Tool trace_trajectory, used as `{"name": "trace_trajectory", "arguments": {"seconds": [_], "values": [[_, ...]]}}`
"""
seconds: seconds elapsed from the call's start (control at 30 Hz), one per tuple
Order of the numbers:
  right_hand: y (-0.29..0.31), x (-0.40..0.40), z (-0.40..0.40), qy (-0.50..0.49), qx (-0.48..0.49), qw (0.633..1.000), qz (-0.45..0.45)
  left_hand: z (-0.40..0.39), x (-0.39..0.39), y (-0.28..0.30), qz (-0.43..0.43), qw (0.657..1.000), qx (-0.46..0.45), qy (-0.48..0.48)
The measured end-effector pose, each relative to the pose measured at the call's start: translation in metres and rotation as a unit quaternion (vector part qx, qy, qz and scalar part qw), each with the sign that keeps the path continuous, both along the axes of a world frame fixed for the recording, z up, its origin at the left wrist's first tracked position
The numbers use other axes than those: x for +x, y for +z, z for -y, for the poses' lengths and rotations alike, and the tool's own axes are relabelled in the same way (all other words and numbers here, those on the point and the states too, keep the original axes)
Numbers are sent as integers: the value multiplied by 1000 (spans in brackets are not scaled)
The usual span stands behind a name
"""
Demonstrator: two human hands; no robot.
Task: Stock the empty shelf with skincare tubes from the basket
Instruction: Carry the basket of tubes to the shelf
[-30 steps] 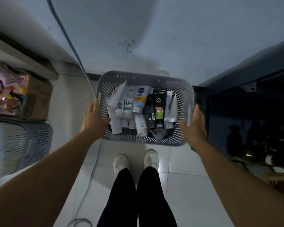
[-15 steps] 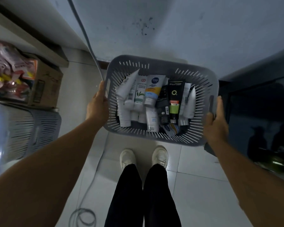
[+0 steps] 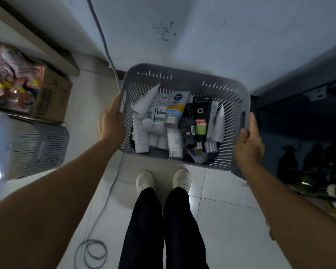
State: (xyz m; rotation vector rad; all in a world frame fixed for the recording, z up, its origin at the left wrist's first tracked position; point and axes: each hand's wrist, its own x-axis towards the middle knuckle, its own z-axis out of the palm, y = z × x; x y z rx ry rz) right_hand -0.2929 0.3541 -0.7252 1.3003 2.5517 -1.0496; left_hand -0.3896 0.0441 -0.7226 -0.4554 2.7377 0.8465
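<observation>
Basket now sits higher & closer in view than 0.5 s ago, both hands moved w/ it. Room: white tile floor, pale wall ahead, dark cabinet at right, 2nd grey basket & cardboard box at left, cable coiled on floor. Left hand grips basket's left rim, right hand curled round right handle slot. Skincare tubes lie inside basket, long axes mostly running toward the wall, caps mostly nearer the person
</observation>
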Motion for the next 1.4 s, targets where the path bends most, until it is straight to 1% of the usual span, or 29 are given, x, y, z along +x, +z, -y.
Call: {"name": "trace_trajectory", "arguments": {"seconds": [0.27, 0.37, 0.43, 0.53, 0.73, 0.83, 1.0, 1.13, 1.23, 1.4], "values": [[59, 41, 6, 13, 12, 1000, -11, 13, 47, 65, -17, 1000, 9, -1], [87, 68, 15, 10, 8, 999, -36, 22, 67, 90, -21, 1000, 18, -9], [106, 88, 23, 4, 9, 998, -54, 30, 81, 109, -39, 999, 30, -21], [136, 119, 38, -8, 15, 997, -69, 41, 106, 143, -66, 996, 39, -40], [187, 185, 60, -37, 19, 995, -88, 62, 159, 203, -87, 993, 59, -62], [211, 217, 69, -50, 13, 992, -111, 69, 185, 223, -91, 992, 66, -64], [243, 275, 72, -62, 13, 992, -112, 71, 236, 248, -89, 990, 90, -70], [256, 332, 69, -71, 11, 989, -129, 63, 283, 269, -101, 988, 74, -86], [268, 376, 63, -85, -5, 987, -135, 56, 318, 282, -108, 985, 77, -110], [287, 448, 53, -116, 4, 984, -133, 37, 365, 294, -109, 975, 105, -160]]}}
